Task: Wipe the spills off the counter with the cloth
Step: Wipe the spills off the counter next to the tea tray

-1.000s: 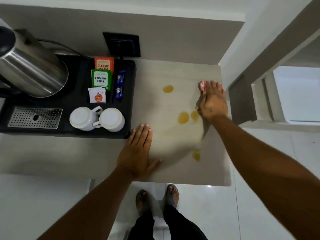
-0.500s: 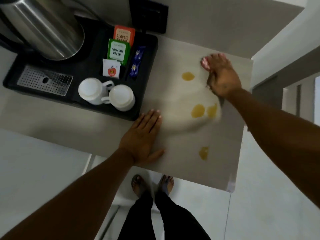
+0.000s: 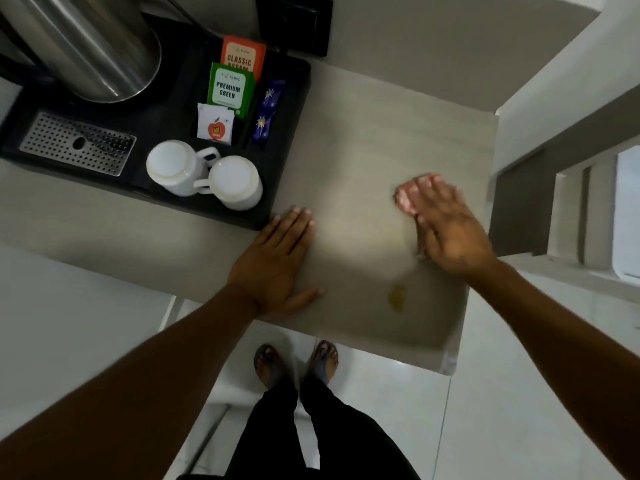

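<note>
My right hand (image 3: 446, 226) presses flat on a pink cloth (image 3: 407, 199) on the beige counter (image 3: 363, 133), near its right side. Only the cloth's far edge shows past my fingers. One yellow spill (image 3: 398, 297) is visible, just in front of that hand near the counter's front edge. My left hand (image 3: 277, 268) lies flat and spread on the counter at the front, beside the black tray's corner, holding nothing.
A black tray (image 3: 287, 140) at the left holds two upturned white cups (image 3: 204, 176), tea sachets (image 3: 230, 86), a metal grille (image 3: 76, 143) and a steel kettle (image 3: 90, 46). A wall borders the counter's right side. My feet (image 3: 298, 365) stand on the white floor below.
My right hand has swept the cloth from the far right corner toward me. The three spills seen in the middle of the counter are no longer visible. My left hand stayed put.
</note>
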Available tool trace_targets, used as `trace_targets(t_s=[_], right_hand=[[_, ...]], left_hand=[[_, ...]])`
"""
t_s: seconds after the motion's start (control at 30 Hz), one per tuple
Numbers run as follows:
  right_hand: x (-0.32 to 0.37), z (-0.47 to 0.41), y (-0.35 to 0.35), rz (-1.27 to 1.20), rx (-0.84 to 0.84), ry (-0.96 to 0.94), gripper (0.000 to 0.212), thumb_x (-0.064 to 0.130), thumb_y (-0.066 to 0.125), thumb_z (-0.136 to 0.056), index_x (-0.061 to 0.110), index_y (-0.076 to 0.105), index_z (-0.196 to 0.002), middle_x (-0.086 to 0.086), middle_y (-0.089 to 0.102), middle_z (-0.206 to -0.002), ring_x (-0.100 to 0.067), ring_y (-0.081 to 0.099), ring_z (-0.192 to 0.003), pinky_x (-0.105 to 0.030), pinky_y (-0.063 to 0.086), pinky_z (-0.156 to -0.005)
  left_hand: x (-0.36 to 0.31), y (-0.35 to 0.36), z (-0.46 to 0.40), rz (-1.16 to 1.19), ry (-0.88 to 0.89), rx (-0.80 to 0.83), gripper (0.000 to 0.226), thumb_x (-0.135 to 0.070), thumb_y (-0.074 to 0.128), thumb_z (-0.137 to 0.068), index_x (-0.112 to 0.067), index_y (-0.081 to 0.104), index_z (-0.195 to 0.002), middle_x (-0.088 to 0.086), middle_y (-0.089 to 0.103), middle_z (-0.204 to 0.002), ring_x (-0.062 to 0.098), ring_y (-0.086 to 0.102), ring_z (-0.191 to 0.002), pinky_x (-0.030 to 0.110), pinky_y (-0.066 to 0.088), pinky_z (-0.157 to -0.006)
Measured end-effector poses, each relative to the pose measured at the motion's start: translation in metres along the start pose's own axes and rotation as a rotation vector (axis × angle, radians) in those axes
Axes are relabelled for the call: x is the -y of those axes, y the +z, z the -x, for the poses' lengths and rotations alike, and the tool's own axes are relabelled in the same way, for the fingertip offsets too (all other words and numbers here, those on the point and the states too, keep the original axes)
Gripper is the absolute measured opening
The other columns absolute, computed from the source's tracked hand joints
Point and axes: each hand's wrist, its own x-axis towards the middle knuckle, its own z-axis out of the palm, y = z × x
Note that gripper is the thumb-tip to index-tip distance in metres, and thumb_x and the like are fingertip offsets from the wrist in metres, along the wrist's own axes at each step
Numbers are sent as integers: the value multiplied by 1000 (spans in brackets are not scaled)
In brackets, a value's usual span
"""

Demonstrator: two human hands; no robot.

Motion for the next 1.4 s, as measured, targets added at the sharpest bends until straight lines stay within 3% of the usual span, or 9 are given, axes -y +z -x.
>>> trace_targets(t_s=[0.13,0.27,0.43,0.57,0.63,0.77,1.03,1.27,1.4], right_hand=[[-8,-71,-16,-9,-109,178,52,29,33,-103,17,35,-154,-13,33,-163,-37,21,-153,-52,15,-126],[29,-109,0,-29,-93,51,55,9,47,-95,13,43,-150,-16,36,-160,-41,24,-151,-47,13,-125],[93,-8,44,5,29,-129,69,16,45,-87,19,35,-155,-10,30,-164,-36,17,-154,-53,15,-126],[58,85,41,-123,-55,120,61,21,39,-94,22,33,-154,-8,25,-165,-34,16,-155,-59,19,-124],[27,62,22,-114,-123,305,65,17,39,-91,22,32,-155,-11,27,-165,-36,16,-155,-59,18,-124],[15,-21,12,-49,-161,326,56,19,40,-95,19,38,-151,-11,35,-161,-40,22,-152,-52,17,-126],[150,63,82,-43,-140,183,64,20,43,-97,18,25,-158,-12,22,-167,-37,7,-156,-49,7,-127],[89,120,49,-99,-201,695,71,15,62,-89,17,32,-153,-13,29,-163,-40,16,-153,-55,17,-125],[131,73,59,-214,-315,813,55,19,42,-97,17,36,-152,-16,27,-164,-43,10,-153,-55,7,-127]], left_hand=[[0,1,3,-13,-4,3,103,-76,37,-90,-2,13,-159,20,13,-169,31,1,-158,48,9,-128],[-5,2,4,-6,-5,26,100,-74,36,-92,-4,11,-160,19,11,-170,30,0,-158,49,9,-128],[-1,-2,9,-4,-38,31,95,-68,34,-95,-4,9,-160,19,10,-170,30,1,-158,48,11,-128],[-3,-4,1,28,-17,25,87,-61,28,-98,-3,10,-160,18,10,-170,30,1,-158,48,10,-129],[-2,-4,-1,26,-28,20,84,-58,27,-98,-3,10,-160,19,9,-170,30,1,-158,48,9,-129],[-2,3,9,43,-60,43,80,-54,24,-100,-4,7,-160,17,6,-170,29,-1,-158,46,6,-129],[-14,-1,25,109,-168,-45,70,-40,27,-101,3,25,-156,23,26,-165,35,18,-156,49,18,-127],[-21,-7,15,35,-147,29,74,-44,20,-100,2,14,-158,21,11,-169,32,4,-158,46,7,-129],[-15,-5,21,36,-136,56,68,-38,24,-105,0,10,-159,19,9,-170,29,3,-158,44,4,-129]])
